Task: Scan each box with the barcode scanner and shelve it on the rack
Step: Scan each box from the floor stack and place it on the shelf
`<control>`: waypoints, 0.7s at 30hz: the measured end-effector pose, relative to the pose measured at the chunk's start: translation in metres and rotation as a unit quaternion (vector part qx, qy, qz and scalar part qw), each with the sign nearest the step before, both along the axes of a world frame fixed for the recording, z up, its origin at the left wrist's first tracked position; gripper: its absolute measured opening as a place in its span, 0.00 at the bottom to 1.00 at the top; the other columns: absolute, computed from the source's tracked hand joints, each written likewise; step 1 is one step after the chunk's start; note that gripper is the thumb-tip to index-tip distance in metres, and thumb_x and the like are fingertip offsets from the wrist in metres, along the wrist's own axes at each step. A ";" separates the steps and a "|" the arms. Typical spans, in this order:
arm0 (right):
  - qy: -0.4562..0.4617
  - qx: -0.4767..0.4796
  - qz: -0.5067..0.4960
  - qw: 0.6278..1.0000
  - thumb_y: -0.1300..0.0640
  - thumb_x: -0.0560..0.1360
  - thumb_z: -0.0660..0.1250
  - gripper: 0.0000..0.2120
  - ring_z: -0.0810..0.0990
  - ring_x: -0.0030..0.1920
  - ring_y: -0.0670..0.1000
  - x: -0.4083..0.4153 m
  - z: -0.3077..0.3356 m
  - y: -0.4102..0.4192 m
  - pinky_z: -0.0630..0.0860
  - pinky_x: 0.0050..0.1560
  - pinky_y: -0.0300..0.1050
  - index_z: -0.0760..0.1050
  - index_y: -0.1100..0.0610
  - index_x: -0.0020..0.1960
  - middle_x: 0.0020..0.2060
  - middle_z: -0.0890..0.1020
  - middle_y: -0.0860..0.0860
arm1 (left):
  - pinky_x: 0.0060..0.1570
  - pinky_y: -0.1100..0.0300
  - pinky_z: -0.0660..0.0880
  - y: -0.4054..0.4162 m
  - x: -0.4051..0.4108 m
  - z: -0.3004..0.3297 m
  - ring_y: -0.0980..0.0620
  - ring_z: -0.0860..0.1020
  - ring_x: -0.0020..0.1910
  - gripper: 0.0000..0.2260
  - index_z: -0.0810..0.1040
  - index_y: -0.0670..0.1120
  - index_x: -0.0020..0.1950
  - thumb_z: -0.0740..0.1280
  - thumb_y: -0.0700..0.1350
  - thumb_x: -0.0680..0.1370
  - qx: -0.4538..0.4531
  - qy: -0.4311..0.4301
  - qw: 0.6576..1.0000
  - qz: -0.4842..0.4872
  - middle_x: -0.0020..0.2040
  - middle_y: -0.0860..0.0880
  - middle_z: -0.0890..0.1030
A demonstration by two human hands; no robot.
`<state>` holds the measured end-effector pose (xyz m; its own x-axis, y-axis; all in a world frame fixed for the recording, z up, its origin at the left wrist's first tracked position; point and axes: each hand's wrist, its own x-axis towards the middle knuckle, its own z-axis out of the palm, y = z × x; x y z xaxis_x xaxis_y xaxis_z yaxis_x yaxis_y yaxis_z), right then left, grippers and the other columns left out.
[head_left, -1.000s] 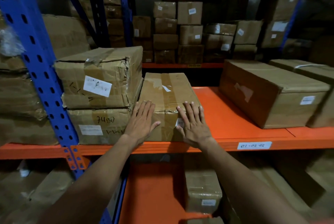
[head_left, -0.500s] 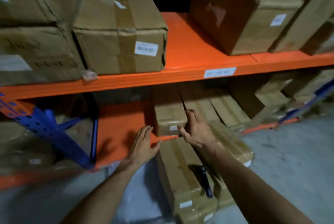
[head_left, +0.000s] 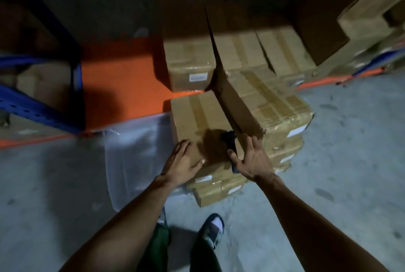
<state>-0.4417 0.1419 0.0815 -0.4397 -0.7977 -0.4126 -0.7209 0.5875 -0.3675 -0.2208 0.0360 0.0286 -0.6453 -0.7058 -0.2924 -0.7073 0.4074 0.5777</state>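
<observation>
Two hands reach over the top box [head_left: 197, 122] of a stack on the floor [head_left: 339, 162]: left hand [head_left: 183, 163] flat at its near edge, right hand [head_left: 252, 158] spread, released, just above the barcode scanner [head_left: 228, 140].

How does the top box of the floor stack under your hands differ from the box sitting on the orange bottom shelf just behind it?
The top floor box lies out in the light; the shelf box sits back in shadow. The floor box carries the black scanner and the left hand; the shelf box carries nothing. The shelf box's white label faces the camera. Both are taped brown cardboard.
</observation>
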 end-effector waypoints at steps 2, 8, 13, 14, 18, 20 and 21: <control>-0.008 -0.001 -0.017 1.000 0.38 0.79 0.63 0.38 0.71 0.68 0.64 -0.006 -0.031 0.000 0.71 0.67 0.57 0.61 0.61 0.79 0.67 0.70 0.62 | 0.75 0.55 0.58 0.003 -0.008 -0.034 0.44 0.62 0.75 0.34 0.63 0.39 0.76 0.63 0.61 0.79 -0.005 -0.008 1.000 -0.014 0.76 0.41 0.65; -0.016 -0.013 -0.065 0.998 0.38 0.79 0.65 0.41 0.73 0.67 0.65 -0.011 -0.106 -0.014 0.74 0.63 0.59 0.52 0.54 0.83 0.69 0.68 0.62 | 0.77 0.58 0.43 0.016 -0.016 -0.120 0.48 0.51 0.80 0.32 0.58 0.41 0.79 0.59 0.59 0.82 0.031 -0.020 0.995 -0.095 0.81 0.44 0.56; -0.024 -0.004 -0.086 0.996 0.43 0.80 0.67 0.39 0.78 0.64 0.67 -0.013 -0.143 -0.027 0.75 0.63 0.59 0.51 0.50 0.83 0.68 0.71 0.64 | 0.75 0.64 0.39 0.026 -0.009 -0.150 0.55 0.49 0.79 0.30 0.55 0.44 0.80 0.58 0.56 0.83 0.020 0.030 0.996 -0.086 0.81 0.48 0.55; -0.028 -0.010 -0.096 0.995 0.46 0.80 0.68 0.38 0.79 0.63 0.67 -0.012 -0.147 -0.029 0.76 0.63 0.60 0.51 0.50 0.83 0.68 0.74 0.65 | 0.75 0.64 0.39 0.024 -0.008 -0.151 0.56 0.49 0.79 0.30 0.55 0.45 0.80 0.58 0.57 0.83 0.023 0.031 0.995 -0.090 0.81 0.49 0.55; -0.074 -0.044 -0.131 0.988 0.51 0.81 0.68 0.35 0.80 0.63 0.68 -0.008 -0.147 -0.027 0.76 0.65 0.63 0.53 0.48 0.82 0.65 0.81 0.64 | 0.75 0.60 0.36 0.009 -0.001 -0.150 0.57 0.52 0.79 0.31 0.58 0.49 0.80 0.59 0.61 0.81 0.020 0.025 0.993 -0.116 0.80 0.53 0.57; -0.100 -0.100 -0.154 0.978 0.52 0.80 0.67 0.33 0.80 0.64 0.67 -0.007 -0.139 -0.017 0.76 0.66 0.62 0.56 0.45 0.81 0.65 0.81 0.62 | 0.75 0.48 0.34 0.006 0.001 -0.151 0.60 0.50 0.79 0.31 0.57 0.53 0.80 0.58 0.64 0.80 0.039 0.012 0.993 -0.114 0.80 0.57 0.56; -0.119 -0.138 -0.169 0.969 0.52 0.79 0.66 0.33 0.79 0.64 0.65 -0.004 -0.134 -0.010 0.76 0.67 0.61 0.57 0.45 0.80 0.65 0.80 0.60 | 0.73 0.42 0.35 0.005 0.001 -0.152 0.61 0.48 0.79 0.32 0.56 0.55 0.80 0.56 0.65 0.79 0.051 0.003 0.992 -0.114 0.80 0.59 0.54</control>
<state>-0.4457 0.1318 -0.0528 -0.6136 -0.7192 -0.3259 -0.3805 0.6310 -0.6761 -0.2193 0.0412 -0.1234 -0.7871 -0.5077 -0.3502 -0.5994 0.4954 0.6287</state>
